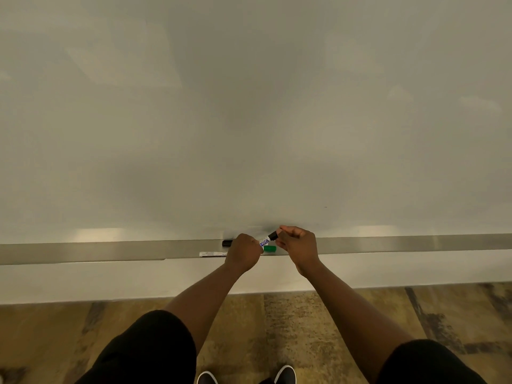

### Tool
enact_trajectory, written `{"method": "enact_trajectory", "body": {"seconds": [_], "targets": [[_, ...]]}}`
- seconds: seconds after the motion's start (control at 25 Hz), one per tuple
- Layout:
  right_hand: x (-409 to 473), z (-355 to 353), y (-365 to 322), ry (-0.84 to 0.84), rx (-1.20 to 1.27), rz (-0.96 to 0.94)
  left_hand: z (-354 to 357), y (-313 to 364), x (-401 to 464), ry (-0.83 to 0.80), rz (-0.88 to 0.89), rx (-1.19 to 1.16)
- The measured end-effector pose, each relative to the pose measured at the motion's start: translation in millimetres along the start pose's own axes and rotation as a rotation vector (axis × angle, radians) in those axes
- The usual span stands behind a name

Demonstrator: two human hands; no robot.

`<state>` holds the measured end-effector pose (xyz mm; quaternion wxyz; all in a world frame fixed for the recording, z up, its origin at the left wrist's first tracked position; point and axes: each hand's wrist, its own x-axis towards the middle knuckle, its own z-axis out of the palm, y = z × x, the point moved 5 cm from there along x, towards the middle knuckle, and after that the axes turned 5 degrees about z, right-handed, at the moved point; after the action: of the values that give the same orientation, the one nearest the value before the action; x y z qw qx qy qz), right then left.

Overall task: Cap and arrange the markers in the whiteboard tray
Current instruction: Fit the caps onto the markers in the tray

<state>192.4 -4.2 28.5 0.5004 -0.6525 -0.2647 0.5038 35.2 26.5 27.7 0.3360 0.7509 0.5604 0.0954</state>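
pressing the black cap on: left hand (243, 252) grips the black marker (265, 241), right hand (297, 245) pinches its cap; green marker (269, 248) capped, tray (110, 252) arranging left.

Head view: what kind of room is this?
Probably an office meeting room or classroom. A large wall-mounted whiteboard fills the view, its metal marker tray holds dry-erase markers, and patterned commercial carpet covers the floor. Both hands are on a black marker.
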Motion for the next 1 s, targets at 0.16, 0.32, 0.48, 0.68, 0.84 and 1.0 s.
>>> {"method": "enact_trajectory", "body": {"seconds": [0.16,0.32,0.48,0.68,0.84,1.0], "targets": [[4,-4,-4,-0.067,-0.088,-0.001,-1,1,4,-0.048,0.005,-0.002],[5,-11,2,-0.078,-0.071,0.044,-2,8,12,-0.018,0.026,-0.101],[8,-15,8,-0.049,0.033,0.105,9,9,13,0.012,-0.044,-0.418],[14,-19,3,-0.07,-0.179,0.028,20,17,14,0.035,0.051,-0.292],[19,-27,-17,-0.062,-0.518,-0.246,19,12,19,0.035,0.092,0.073],[24,-34,-19,-0.192,-0.902,-0.483,23,4,24,-0.038,0.118,0.401]]}}
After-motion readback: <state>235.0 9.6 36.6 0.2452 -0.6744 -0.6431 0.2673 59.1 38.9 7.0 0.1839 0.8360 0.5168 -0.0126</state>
